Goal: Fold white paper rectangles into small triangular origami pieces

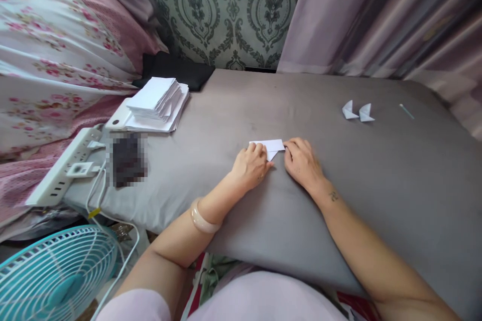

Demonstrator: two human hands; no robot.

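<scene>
A folded piece of white paper (274, 145) lies on the grey-covered table, with a long flat strip at its top and a pointed flap beneath. My left hand (251, 164) presses over its left part, fingers curled and closed on it. At the paper's right end is my right hand (302, 161), its fingers bent together and touching the edge there. The fingertips of both hands are partly hidden. Two small folded paper shapes with upright points, one paper shape (350, 110) beside another paper shape (366, 112), stand farther right.
A stack of white paper (154, 98) sits at the back left near a black cloth (181, 67). A power strip (71, 160) with cables and a blurred dark object (128, 159) are at left. A thin stick (407, 112) lies far right. A blue fan (60, 276) stands below.
</scene>
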